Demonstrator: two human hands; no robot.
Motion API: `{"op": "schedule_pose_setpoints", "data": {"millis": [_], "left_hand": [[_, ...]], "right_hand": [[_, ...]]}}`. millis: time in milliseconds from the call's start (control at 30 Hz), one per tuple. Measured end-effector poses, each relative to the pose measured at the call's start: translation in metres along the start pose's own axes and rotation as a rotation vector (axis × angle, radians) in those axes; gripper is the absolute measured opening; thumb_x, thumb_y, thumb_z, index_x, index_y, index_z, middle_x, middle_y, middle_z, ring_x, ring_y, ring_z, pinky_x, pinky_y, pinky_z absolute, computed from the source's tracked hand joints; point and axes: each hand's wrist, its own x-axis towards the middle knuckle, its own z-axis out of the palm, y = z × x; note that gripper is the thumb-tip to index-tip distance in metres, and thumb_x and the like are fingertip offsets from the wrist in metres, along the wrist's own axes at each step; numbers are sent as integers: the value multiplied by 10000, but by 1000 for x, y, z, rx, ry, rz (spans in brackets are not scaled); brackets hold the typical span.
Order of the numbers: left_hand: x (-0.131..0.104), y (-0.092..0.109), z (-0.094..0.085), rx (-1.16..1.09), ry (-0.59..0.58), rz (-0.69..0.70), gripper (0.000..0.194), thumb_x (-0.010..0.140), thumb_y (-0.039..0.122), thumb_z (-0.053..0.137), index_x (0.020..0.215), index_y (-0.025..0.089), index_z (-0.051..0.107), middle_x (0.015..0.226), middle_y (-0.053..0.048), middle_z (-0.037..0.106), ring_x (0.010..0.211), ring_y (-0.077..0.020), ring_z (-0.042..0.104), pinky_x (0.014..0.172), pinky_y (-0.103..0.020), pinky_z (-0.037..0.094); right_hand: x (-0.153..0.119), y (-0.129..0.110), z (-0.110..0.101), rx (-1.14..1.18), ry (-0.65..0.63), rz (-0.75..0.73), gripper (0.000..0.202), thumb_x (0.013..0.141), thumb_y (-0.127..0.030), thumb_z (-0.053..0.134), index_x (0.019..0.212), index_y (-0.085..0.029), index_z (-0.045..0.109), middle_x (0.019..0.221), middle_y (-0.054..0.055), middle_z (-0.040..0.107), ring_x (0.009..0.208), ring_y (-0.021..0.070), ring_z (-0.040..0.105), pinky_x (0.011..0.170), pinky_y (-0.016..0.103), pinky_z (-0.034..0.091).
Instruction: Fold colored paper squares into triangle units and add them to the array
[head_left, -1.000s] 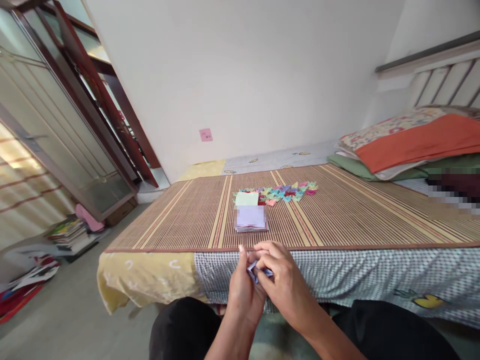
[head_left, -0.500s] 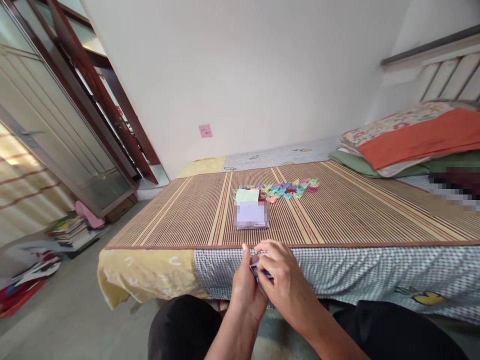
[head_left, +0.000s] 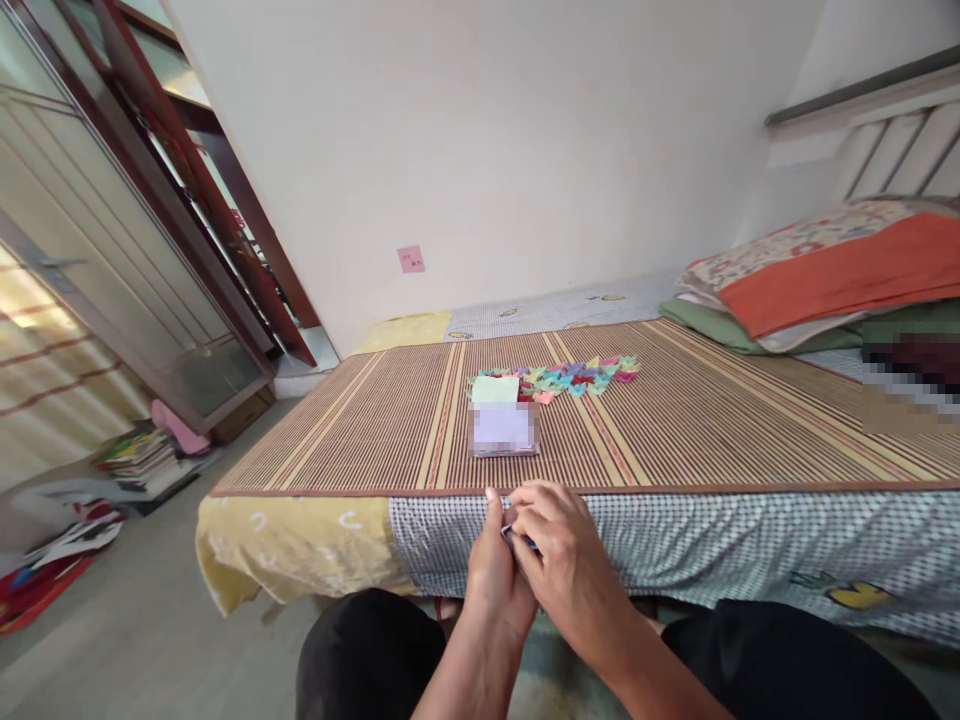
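A small purple-blue piece of paper [head_left: 523,538] is held between my two hands in front of the bed's edge, mostly hidden by fingers. My left hand [head_left: 495,570] supports it from below and the left, thumb pointing up. Bent over it from the right, my right hand [head_left: 559,535] pinches the paper. Beyond the hands, a stack of paper [head_left: 504,428] with a pale purple top lies on the striped mat [head_left: 360,430]. A pale green sheet [head_left: 495,390] is behind the stack. Several colourful folded paper pieces [head_left: 577,378] spread behind and to the right.
Folded bedding [head_left: 840,275] lies at the right end of the bed, by a white headboard [head_left: 907,155]. A patterned sheet [head_left: 712,545] hangs over the front edge, above my knees. Books [head_left: 139,455] are stacked on the floor at left.
Less of the purple-blue paper shows between my fingers. Both hands keep nearly the same place and grip.
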Motion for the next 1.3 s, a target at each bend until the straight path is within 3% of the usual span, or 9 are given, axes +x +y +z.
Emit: {"op": "schedule_pose_setpoints", "data": {"millis": [200,400,500,700,900,1067,1300], "left_hand": [[-4,4,9,-47,81,15,455,1033,424,509,773,97,690,616,-21,592,565,-141,622,680,-260,535],[-5,0,11,-34,27,65,439,1019,419,533,799,87,718,840,-133,720,786,-232,729,837,-363,581],[-4,-2,10,-23,31,86,441,1014,430,542,796,90,718,851,-141,728,822,-251,741,862,-386,586],[-2,-4,8,-39,35,79,444,1027,415,516,791,94,712,796,-117,718,790,-225,731,863,-362,589],[-2,1,11,-51,23,76,498,1040,413,482,759,76,718,776,-123,707,764,-229,724,866,-377,578],[-3,5,11,-12,17,91,593,1069,419,376,737,72,725,703,-125,699,742,-235,723,836,-379,580],[-3,4,6,6,40,101,542,1063,410,409,789,67,728,719,-114,712,648,-194,692,783,-344,584]], "right_hand": [[2,-2,-1,26,-10,-25,273,831,50,570,758,-209,617,1014,91,709,1037,291,618,895,488,528],[1,-2,-6,35,-32,63,270,781,57,609,856,-200,643,1149,121,683,1083,312,615,942,535,530],[0,-2,-7,34,-31,82,270,777,74,591,798,-194,621,1152,130,680,1075,314,619,933,535,536],[1,-1,-7,48,-59,50,257,821,63,594,755,-184,614,1095,115,704,1035,298,628,907,498,540],[2,-1,-10,45,-89,123,266,799,44,630,906,-197,664,1169,115,677,1086,316,620,934,519,516],[3,-2,-11,25,-53,114,290,786,61,586,901,-200,640,1122,109,670,1056,307,627,906,492,521],[1,-1,-12,-5,-34,52,221,840,22,581,835,-196,614,1163,116,664,1054,303,628,897,490,515]]}}
